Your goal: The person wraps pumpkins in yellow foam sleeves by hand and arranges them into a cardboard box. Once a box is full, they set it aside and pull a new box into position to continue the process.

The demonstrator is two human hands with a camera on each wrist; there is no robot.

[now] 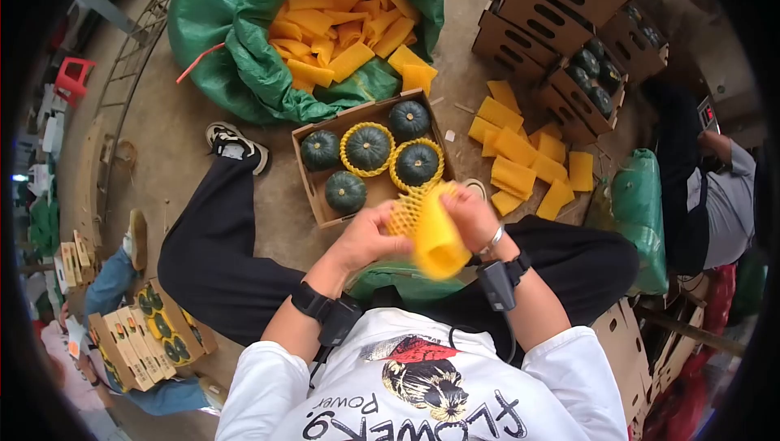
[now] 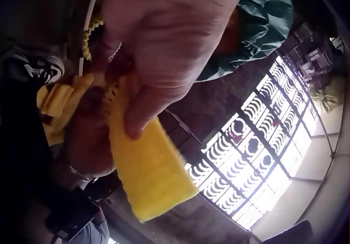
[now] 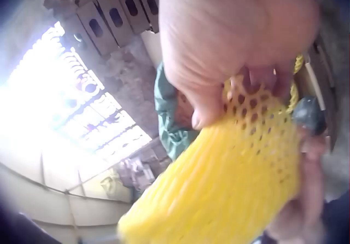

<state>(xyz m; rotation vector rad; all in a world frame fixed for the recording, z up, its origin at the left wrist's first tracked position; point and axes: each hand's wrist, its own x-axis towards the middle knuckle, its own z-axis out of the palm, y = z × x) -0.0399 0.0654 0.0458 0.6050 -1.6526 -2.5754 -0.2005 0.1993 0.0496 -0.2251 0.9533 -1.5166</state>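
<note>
Both hands hold one yellow foam net sleeve (image 1: 432, 234) above my lap. My left hand (image 1: 370, 234) pinches its left edge and my right hand (image 1: 467, 212) grips its right edge, stretching the mesh end apart. In the left wrist view my left hand (image 2: 158, 52) pinches the net sleeve (image 2: 147, 167) with its thumb. In the right wrist view my right hand (image 3: 229, 47) curls over the net sleeve (image 3: 229, 184). Ahead on the floor a cardboard box (image 1: 313, 189) holds several dark green squashes (image 1: 346, 192); two of them (image 1: 367, 149) wear yellow nets.
A green sack (image 1: 236, 35) full of flat yellow sleeves lies beyond the box. More loose sleeves (image 1: 520, 161) lie on the floor at right. Stacked cartons (image 1: 552, 10) stand at upper right, and a person (image 1: 707, 197) sits there. Another person and printed cartons (image 1: 138, 335) are at left.
</note>
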